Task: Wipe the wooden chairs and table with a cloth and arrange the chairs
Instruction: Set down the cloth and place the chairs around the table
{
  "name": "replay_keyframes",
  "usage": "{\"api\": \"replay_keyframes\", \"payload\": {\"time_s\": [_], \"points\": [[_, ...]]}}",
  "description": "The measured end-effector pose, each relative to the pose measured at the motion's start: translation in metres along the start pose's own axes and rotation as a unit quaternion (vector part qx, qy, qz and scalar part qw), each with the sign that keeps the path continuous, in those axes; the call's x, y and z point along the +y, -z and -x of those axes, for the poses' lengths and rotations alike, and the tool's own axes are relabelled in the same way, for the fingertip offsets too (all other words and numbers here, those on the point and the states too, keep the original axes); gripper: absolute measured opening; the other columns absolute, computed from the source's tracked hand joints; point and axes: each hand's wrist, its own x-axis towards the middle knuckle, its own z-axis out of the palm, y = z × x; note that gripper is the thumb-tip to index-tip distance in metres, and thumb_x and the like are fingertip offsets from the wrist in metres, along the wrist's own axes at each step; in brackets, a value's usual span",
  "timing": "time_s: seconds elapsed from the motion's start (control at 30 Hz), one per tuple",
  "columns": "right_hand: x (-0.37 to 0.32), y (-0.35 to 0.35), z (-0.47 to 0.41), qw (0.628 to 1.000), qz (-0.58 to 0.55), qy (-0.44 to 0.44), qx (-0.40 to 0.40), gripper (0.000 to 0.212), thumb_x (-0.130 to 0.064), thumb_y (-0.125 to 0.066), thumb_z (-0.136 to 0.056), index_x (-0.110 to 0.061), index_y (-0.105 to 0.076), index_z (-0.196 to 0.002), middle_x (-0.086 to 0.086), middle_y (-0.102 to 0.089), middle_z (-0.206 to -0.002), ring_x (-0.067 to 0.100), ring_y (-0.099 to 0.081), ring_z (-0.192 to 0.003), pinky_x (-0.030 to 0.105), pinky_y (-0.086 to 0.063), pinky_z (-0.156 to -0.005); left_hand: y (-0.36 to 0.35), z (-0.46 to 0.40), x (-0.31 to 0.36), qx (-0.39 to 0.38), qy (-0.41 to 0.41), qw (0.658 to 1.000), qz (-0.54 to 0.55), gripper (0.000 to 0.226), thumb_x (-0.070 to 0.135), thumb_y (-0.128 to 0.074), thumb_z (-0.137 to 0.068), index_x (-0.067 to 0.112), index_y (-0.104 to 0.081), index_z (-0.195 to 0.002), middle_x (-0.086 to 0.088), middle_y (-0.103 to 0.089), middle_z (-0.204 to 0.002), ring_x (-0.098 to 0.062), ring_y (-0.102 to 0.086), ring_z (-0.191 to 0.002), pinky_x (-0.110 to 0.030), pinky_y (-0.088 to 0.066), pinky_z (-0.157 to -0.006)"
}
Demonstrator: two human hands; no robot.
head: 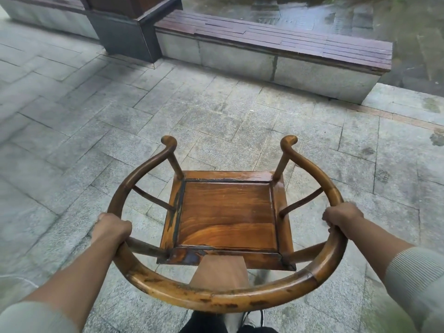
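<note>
My left hand [113, 227] and right hand [341, 216] grip the chair [228, 212] rail; I should lift evenly and set it down gently.

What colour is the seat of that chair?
The seat is warm orange-brown wood with darker grain streaks and blackish edges, seen best in the head view.

Likely an outdoor courtyard: stone paving [101, 121], slatted bench [276, 37] (rain-wet).

The chair [228, 212] is glossy, varnished wood, worn dark in patches. The floor [96, 116] is rough, matt grey stone.
</note>
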Motion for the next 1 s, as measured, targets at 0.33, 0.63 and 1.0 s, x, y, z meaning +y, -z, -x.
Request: {"api": "replay_keyframes", "payload": {"time_s": [0.33, 0.63, 1.0], "points": [[-0.008, -0.003, 0.006, 1.000, 0.007, 0.002, 0.008, 0.019, -0.001, -0.064, -0.086, 0.007, -0.061, -0.104, 0.023, -0.071, -0.076, 0.036, -0.069, -0.063, 0.036, -0.056, -0.054, -0.001, -0.052, -0.009, -0.126, 0.104, 0.956, 0.242, 0.017, -0.004, -0.075, -0.076, -0.006, -0.060, -0.084, -0.013, -0.053, -0.041, -0.022, -0.052, -0.030, -0.038, -0.054, -0.044], [-0.014, -0.016, 0.019, 0.999, -0.032, 0.004, 0.016, 0.020, 0.003, -0.064, -0.082, 0.007, -0.060, -0.100, 0.024, -0.069, -0.078, 0.035, -0.068, -0.062, 0.033, -0.055, -0.048, 0.003, -0.055, -0.021, -0.122, 0.101, 0.952, 0.262, 0.016, -0.014, -0.059, -0.078, -0.006, -0.054, -0.091, -0.013, -0.049, -0.044, -0.018, -0.045, -0.025, -0.042, -0.057, -0.046], [0.012, 0.003, 0.011, 0.999, -0.019, -0.019, 0.034, 0.017, -0.001, -0.066, -0.079, 0.003, -0.060, -0.094, 0.021, -0.071, -0.072, 0.032, -0.071, -0.051, 0.030, -0.053, -0.041, -0.015, -0.051, -0.009, -0.156, 0.086, 0.949, 0.260, 0.012, -0.011, -0.062, -0.079, -0.006, -0.054, -0.087, -0.013, -0.049, -0.042, -0.022, -0.047, -0.029, -0.038, -0.056, -0.043]]}}
